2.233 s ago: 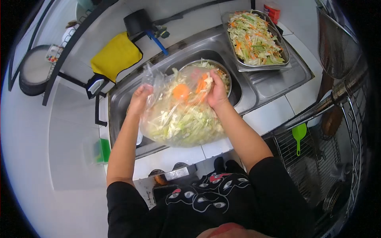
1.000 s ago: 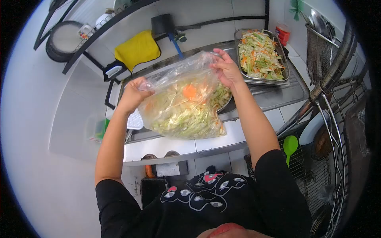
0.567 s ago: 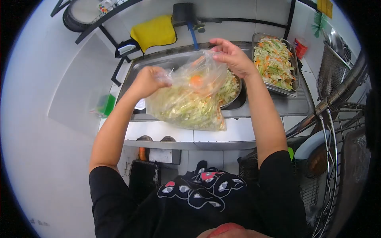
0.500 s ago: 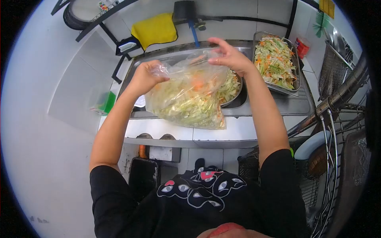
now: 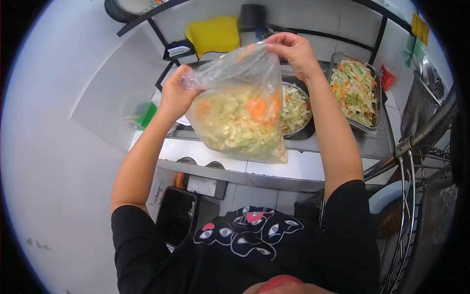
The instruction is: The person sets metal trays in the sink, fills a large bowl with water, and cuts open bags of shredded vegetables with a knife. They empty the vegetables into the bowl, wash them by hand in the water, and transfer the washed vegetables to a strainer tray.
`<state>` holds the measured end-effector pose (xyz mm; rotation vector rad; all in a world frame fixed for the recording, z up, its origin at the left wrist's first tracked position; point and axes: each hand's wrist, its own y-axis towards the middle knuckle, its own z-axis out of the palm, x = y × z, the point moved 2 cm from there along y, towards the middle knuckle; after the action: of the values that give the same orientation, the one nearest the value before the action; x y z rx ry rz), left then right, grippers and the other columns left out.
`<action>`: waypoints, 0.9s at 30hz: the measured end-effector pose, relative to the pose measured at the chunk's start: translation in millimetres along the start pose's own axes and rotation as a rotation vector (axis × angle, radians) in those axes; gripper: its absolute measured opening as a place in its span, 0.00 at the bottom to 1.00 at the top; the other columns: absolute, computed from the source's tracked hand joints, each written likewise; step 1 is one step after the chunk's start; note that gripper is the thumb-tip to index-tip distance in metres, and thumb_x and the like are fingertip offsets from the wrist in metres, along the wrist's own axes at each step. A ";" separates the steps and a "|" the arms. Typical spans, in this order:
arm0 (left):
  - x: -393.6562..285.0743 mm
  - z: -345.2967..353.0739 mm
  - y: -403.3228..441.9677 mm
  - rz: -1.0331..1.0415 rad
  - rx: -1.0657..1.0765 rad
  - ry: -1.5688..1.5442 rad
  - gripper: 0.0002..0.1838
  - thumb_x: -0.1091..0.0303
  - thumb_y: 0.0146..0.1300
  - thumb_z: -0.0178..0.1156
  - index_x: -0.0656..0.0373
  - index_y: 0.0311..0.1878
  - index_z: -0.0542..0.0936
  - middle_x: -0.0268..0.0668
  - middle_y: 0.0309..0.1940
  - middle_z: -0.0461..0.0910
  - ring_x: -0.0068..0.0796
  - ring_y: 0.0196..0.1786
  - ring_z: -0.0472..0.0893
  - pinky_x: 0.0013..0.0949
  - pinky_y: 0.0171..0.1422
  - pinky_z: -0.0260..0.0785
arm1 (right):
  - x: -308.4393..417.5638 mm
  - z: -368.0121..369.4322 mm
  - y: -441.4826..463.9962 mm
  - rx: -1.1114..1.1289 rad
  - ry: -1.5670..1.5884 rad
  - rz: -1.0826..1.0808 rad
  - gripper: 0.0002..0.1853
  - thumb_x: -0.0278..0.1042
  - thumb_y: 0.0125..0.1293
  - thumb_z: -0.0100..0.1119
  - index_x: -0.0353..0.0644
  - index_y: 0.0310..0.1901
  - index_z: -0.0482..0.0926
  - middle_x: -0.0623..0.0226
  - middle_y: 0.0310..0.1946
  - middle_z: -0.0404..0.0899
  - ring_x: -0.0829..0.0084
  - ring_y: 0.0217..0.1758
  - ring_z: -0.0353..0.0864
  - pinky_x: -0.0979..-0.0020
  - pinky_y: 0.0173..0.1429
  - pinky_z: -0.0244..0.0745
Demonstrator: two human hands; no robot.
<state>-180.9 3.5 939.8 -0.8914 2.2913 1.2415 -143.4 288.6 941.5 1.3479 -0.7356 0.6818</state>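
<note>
A clear plastic bag [image 5: 237, 122] full of shredded cabbage and carrot hangs between my hands above the counter's front edge. My left hand [image 5: 178, 92] is closed on the bag's left top corner. The right top edge of the bag is pinched in my right hand [image 5: 294, 53]. Behind the bag, a round metal bowl [image 5: 309, 116] of shredded vegetables sits in the sink, partly hidden. To the right, a rectangular metal tray [image 5: 379, 105] heaped with the same mix rests on the drainboard [image 5: 360, 142].
A yellow cloth [image 5: 213, 35] and a dark pot [image 5: 253, 15] hang at the back. A green container [image 5: 146, 115] stands left of the sink. At the right are a metal strainer [image 5: 416, 110] and a wire rack [image 5: 409, 196]. A black bin [image 5: 176, 215] is below the counter.
My right hand has gone from loosely spread to pinching the bag's edge. The bag is raised and its top is stretched wider. The view has shifted, so the surroundings appear farther right.
</note>
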 end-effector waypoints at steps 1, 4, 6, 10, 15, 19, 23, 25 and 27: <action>9.4 -5.1 -1.2 0.038 -0.037 -0.014 0.13 0.80 0.46 0.63 0.61 0.34 0.71 0.28 0.26 0.71 0.16 0.31 0.69 0.22 0.36 0.63 | 4.2 5.9 0.4 -0.007 -0.024 -0.005 0.05 0.24 0.53 0.62 0.38 0.33 0.79 0.71 0.28 0.78 0.81 0.32 0.75 0.80 0.40 0.70; 3.3 -31.4 -13.4 0.090 -0.141 -0.036 0.10 0.81 0.49 0.59 0.61 0.34 0.71 0.29 0.25 0.70 0.17 0.30 0.68 0.22 0.35 0.62 | 22.0 29.8 9.6 0.073 -0.079 -0.058 0.05 0.25 0.54 0.62 0.38 0.33 0.79 0.71 0.27 0.78 0.81 0.29 0.75 0.80 0.38 0.70; -13.7 -49.5 -19.1 0.087 -0.209 -0.037 0.08 0.79 0.51 0.57 0.62 0.34 0.70 0.30 0.23 0.69 0.17 0.29 0.68 0.23 0.33 0.61 | 37.4 48.2 15.2 0.137 -0.073 -0.122 0.06 0.27 0.52 0.64 0.37 0.31 0.79 0.71 0.24 0.78 0.82 0.26 0.75 0.80 0.33 0.71; -33.3 -95.8 -34.5 0.237 -0.396 0.154 0.08 0.75 0.51 0.59 0.62 0.33 0.71 0.31 0.23 0.70 0.19 0.29 0.69 0.25 0.34 0.62 | 49.6 82.4 34.5 0.157 -0.168 -0.166 0.04 0.28 0.56 0.61 0.39 0.32 0.78 0.72 0.25 0.78 0.82 0.26 0.75 0.80 0.33 0.70; -70.1 -179.3 -86.5 0.015 -0.447 0.501 0.20 0.75 0.54 0.57 0.73 0.50 0.68 0.39 0.36 0.76 0.27 0.38 0.76 0.28 0.44 0.69 | 92.8 178.5 30.3 0.239 -0.153 -0.263 0.01 0.24 0.55 0.60 0.38 0.28 0.78 0.70 0.20 0.77 0.83 0.22 0.73 0.80 0.27 0.70; -78.1 -233.8 -155.0 -0.030 -0.559 0.489 0.21 0.78 0.54 0.56 0.75 0.51 0.67 0.39 0.38 0.76 0.24 0.39 0.75 0.26 0.45 0.69 | 106.7 270.5 -9.8 0.347 -0.166 -0.493 0.02 0.25 0.56 0.59 0.39 0.28 0.76 0.71 0.20 0.76 0.83 0.22 0.73 0.81 0.29 0.70; -88.3 -287.4 -252.8 -0.013 -0.737 0.484 0.20 0.79 0.54 0.57 0.74 0.51 0.68 0.39 0.38 0.76 0.24 0.39 0.75 0.26 0.45 0.69 | 111.9 368.9 -49.0 0.534 -0.139 -0.637 0.03 0.25 0.55 0.59 0.39 0.26 0.76 0.72 0.20 0.76 0.84 0.21 0.72 0.82 0.27 0.69; -79.7 -283.0 -267.2 -0.192 -0.704 0.585 0.20 0.78 0.54 0.57 0.72 0.51 0.68 0.38 0.37 0.77 0.24 0.39 0.75 0.26 0.45 0.69 | 87.4 380.0 -43.2 0.633 -0.097 -0.535 0.03 0.25 0.55 0.59 0.39 0.26 0.76 0.72 0.19 0.76 0.84 0.20 0.71 0.82 0.25 0.68; -83.3 -316.8 -337.0 -0.350 -0.731 0.705 0.20 0.75 0.55 0.58 0.67 0.52 0.69 0.38 0.36 0.77 0.24 0.39 0.75 0.27 0.45 0.68 | 104.2 443.2 -86.7 0.755 -0.169 -0.309 0.02 0.25 0.54 0.59 0.40 0.26 0.77 0.71 0.18 0.76 0.84 0.18 0.71 0.83 0.23 0.67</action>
<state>101.1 -372.1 956.6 -2.1671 1.9406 1.8240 -44.4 -159.7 1005.1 2.1776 -0.3844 0.6212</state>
